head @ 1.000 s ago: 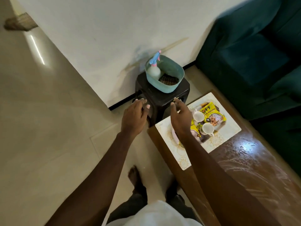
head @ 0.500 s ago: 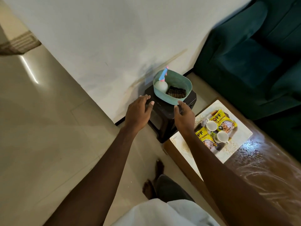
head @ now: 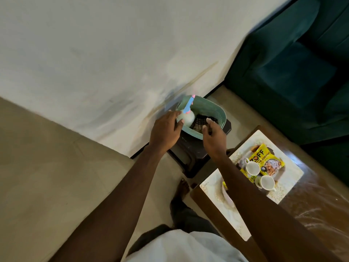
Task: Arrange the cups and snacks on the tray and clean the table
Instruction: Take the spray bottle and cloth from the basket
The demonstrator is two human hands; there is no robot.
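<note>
On the pale patterned tray at the wooden table's near end stand two white cups beside a yellow snack packet; a second packet is partly hidden by my right forearm. A teal basket on a dark stool holds a white spray bottle with a blue-pink head and a dark checked cloth. My left hand has thumb and fingers round the bottle's left side. My right hand hovers over the basket's near rim, fingers relaxed.
A white wall rises just behind the stool. A dark green sofa fills the upper right beyond the table. Beige floor tiles spread to the left. My bare foot stands between stool and table corner.
Both hands have moved forward from the stool's front to the basket. The left hand has reached the spray bottle; the right has come over the basket's rim. The view has closed in.
</note>
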